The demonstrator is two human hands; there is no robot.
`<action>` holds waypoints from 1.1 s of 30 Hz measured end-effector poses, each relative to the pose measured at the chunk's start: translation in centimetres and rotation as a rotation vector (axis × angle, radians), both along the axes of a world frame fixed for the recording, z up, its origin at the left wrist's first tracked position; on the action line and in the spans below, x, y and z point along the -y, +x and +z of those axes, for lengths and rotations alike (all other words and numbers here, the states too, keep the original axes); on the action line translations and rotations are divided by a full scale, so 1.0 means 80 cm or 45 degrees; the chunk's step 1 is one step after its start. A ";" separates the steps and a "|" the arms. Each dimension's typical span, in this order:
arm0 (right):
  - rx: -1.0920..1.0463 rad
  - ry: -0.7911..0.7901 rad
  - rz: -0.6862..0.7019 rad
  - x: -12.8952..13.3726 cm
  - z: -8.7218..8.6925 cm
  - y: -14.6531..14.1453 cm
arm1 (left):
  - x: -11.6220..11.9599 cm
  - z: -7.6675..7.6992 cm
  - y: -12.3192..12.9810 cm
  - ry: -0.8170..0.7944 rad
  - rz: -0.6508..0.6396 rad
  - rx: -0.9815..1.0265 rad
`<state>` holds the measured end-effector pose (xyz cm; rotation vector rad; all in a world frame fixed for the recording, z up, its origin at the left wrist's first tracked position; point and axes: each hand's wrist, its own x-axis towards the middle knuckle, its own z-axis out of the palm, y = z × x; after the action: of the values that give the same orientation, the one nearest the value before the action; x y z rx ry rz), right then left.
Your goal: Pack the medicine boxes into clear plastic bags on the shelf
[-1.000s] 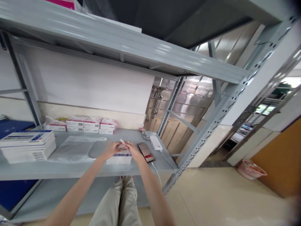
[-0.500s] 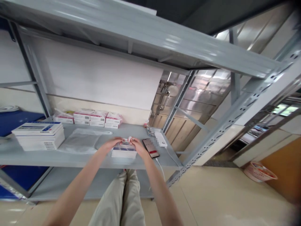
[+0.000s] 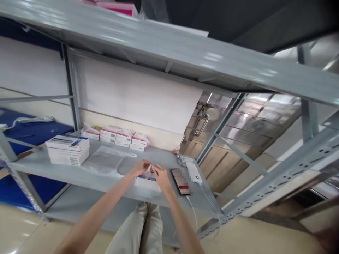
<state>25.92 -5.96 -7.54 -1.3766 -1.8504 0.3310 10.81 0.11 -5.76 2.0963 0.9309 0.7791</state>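
Observation:
In the head view my left hand (image 3: 140, 168) and my right hand (image 3: 160, 175) meet above a white box (image 3: 146, 182) at the shelf's front edge. Pinched between the fingers of both hands is a gathered, translucent plastic bag (image 3: 149, 172). It covers at least part of the box top, which has some blue print. My fingers hide the details of the grip. A flat pile of clear plastic bags (image 3: 103, 159) lies left of my left hand. To the right of my right hand rests a phone (image 3: 180, 181) with a cable attached.
A stack of white-and-blue boxes (image 3: 67, 150) stands on the left of the grey shelf (image 3: 124, 187). Several bagged pink-and-white boxes (image 3: 123, 137) line its back. A white power bank (image 3: 194, 172) lies right of the phone. An upper shelf beam (image 3: 159, 46) crosses overhead.
The view has swung left, so everything appears shifted right. My hands have drawn the plastic up into a gathered bunch above the box, where before they were slightly apart.

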 end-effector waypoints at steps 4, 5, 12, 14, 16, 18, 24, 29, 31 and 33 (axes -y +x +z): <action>-0.209 0.079 -0.121 0.001 -0.007 0.006 | -0.003 -0.008 -0.011 0.166 0.029 -0.088; -0.265 0.100 -0.203 0.003 -0.013 0.011 | -0.004 -0.012 -0.018 0.252 0.028 -0.139; -0.232 0.092 -0.725 0.024 -0.079 0.041 | -0.007 -0.055 -0.073 0.960 0.115 -0.651; -0.217 0.098 -0.830 0.028 -0.089 0.040 | -0.005 -0.065 -0.075 0.964 0.153 -0.641; -0.174 0.082 -0.863 0.029 -0.089 0.039 | -0.004 -0.068 -0.075 0.949 0.167 -0.616; -0.076 0.053 -0.824 0.028 -0.078 0.040 | -0.005 -0.069 -0.077 0.918 0.152 -0.573; 0.461 -0.093 -0.123 0.004 -0.013 0.030 | -0.034 -0.099 -0.105 0.701 0.428 -0.464; 0.770 -0.477 0.154 -0.030 0.013 0.000 | -0.052 -0.138 -0.128 0.414 0.479 -0.739; 0.784 -0.509 0.143 -0.038 0.014 -0.001 | -0.050 -0.143 -0.135 0.397 0.458 -0.745; 0.787 -0.509 0.125 -0.044 0.013 0.007 | -0.047 -0.142 -0.139 0.414 0.464 -0.726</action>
<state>26.45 -2.45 -6.47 -1.8048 -2.4579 0.3656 -0.30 3.86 -17.16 2.5335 1.6161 0.5321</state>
